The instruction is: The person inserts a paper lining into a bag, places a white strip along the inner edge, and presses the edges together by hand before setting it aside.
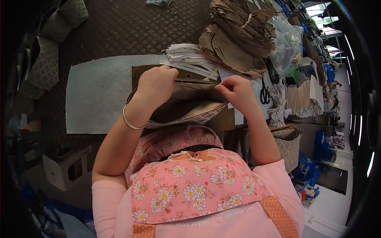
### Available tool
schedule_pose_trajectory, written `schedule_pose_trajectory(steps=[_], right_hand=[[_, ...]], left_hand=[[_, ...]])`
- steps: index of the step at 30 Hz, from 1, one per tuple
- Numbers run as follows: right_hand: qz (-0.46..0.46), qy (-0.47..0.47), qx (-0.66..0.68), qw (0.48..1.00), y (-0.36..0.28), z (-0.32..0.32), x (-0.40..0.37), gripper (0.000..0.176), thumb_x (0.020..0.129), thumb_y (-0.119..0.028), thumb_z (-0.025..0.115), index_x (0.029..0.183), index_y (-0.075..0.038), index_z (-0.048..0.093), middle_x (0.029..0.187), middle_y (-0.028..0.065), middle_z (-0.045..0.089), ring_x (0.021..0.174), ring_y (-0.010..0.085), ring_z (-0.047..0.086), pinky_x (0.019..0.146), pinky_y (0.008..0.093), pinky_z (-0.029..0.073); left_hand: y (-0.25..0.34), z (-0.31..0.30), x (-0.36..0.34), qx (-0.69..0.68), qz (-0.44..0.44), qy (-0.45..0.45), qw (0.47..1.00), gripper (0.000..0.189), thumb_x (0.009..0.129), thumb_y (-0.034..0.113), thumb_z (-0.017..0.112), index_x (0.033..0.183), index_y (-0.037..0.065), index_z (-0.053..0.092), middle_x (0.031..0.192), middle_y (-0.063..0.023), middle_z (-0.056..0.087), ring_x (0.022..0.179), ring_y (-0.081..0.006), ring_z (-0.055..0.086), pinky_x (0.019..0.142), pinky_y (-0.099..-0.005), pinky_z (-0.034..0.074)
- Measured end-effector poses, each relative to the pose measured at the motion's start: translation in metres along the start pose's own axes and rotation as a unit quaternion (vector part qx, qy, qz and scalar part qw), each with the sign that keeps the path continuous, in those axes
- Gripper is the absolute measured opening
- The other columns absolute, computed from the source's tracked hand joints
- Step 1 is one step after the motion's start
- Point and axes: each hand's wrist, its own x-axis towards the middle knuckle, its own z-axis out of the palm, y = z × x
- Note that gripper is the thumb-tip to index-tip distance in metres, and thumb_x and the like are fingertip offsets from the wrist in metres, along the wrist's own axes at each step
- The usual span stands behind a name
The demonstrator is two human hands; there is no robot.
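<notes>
A patterned fabric bag (204, 114) with a brown lining lies at the table's near edge, its mouth spread wide. My left hand (156, 88) is closed on the bag's rim at the left, fingers curled over the far edge. At the right end of the opening, my right hand (237, 92) pinches the rim between thumb and fingers. Under the bag is a brown board (139, 75), which rests on a pale sheet (97, 93). White strips (188, 55) lie just beyond the bag.
Brown fabric pieces (238, 43) are piled at the back right, beside clear plastic (287, 43). Black scissors (264, 93) lie right of my right hand, near bundled pale strips (279, 103). Patterned pieces (45, 63) stand at the far left. A white stool-like object (65, 168) is at lower left.
</notes>
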Motion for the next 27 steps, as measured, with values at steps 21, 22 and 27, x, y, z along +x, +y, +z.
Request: schedule_pose_trajectory(steps=[21,22,27], right_hand=[[-0.05,-0.028,-0.053,0.997,-0.008,0.02,0.025,0.011,0.08,-0.014,0.067,0.085,-0.004,0.07,0.088,0.0116,0.064,0.086,0.0319,0.063,0.076,0.0402,0.051],[-0.059,-0.036,-0.066,0.995,-0.009,0.022,0.026,0.011,0.08,-0.013,0.066,0.085,-0.005,0.07,0.089,0.0113,0.065,0.088,0.0319,0.063,0.078,0.0405,0.051],[-0.105,0.003,-0.07,0.992,-0.006,0.028,0.035,0.013,0.079,-0.01,0.069,0.089,-0.003,0.071,0.088,0.0124,0.065,0.081,0.0308,0.064,0.074,0.0374,0.052]], left_hand=[[0.003,0.004,-0.001,0.016,-0.013,0.02,1.0,0.006,0.082,0.011,0.063,0.083,0.005,0.064,0.086,-0.0121,0.067,0.083,-0.0311,0.066,0.071,-0.043,0.054],[0.004,0.002,-0.001,0.014,-0.019,0.011,1.0,0.007,0.081,0.011,0.064,0.086,0.005,0.063,0.087,-0.0118,0.067,0.084,-0.0312,0.066,0.071,-0.0427,0.053],[0.015,-0.023,-0.007,-0.016,-0.072,-0.038,0.997,0.018,0.08,0.009,0.067,0.095,0.005,0.059,0.089,-0.0121,0.066,0.088,-0.0317,0.065,0.076,-0.0421,0.051]])
